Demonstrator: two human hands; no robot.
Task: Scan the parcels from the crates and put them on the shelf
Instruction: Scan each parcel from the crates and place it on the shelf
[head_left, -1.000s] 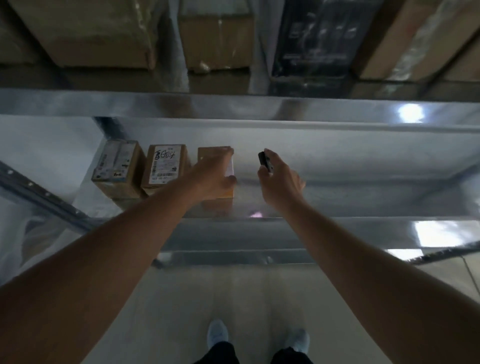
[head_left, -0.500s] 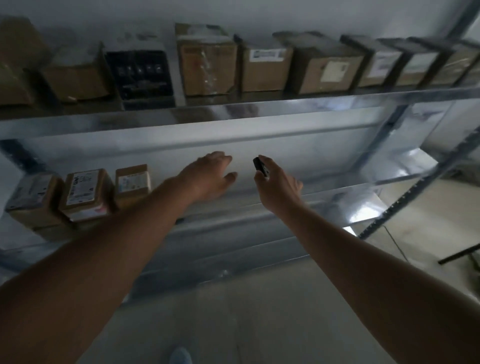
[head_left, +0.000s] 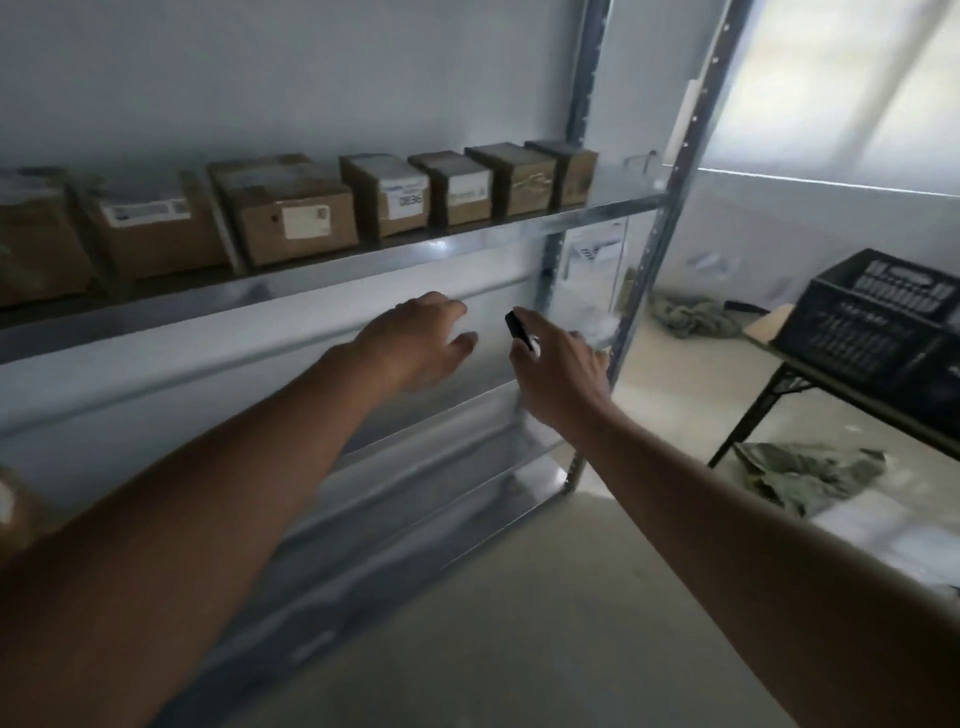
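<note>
Both arms reach out in front of a metal shelf unit (head_left: 332, 270). My left hand (head_left: 415, 338) is spread with relaxed fingers and holds nothing, hovering in front of the middle shelf level. My right hand (head_left: 558, 374) grips a small black scanner (head_left: 519, 330) that sticks up out of its fingers. Several brown cardboard parcels (head_left: 293, 215) with white labels stand in a row on the upper shelf. A black plastic crate (head_left: 872, 317) stands on a table at the right.
The folding table (head_left: 779, 374) under the crate has dark legs. Crumpled green cloth (head_left: 810, 475) lies on the floor beneath it and another heap (head_left: 691, 314) by the wall. The shelf's upright post (head_left: 649, 249) stands just behind my right hand. A bright window is at the top right.
My left hand let go of the parcel it set on the lower shelf. The view swung right and upward, bringing the crate and table into sight; both hands kept their position ahead.
</note>
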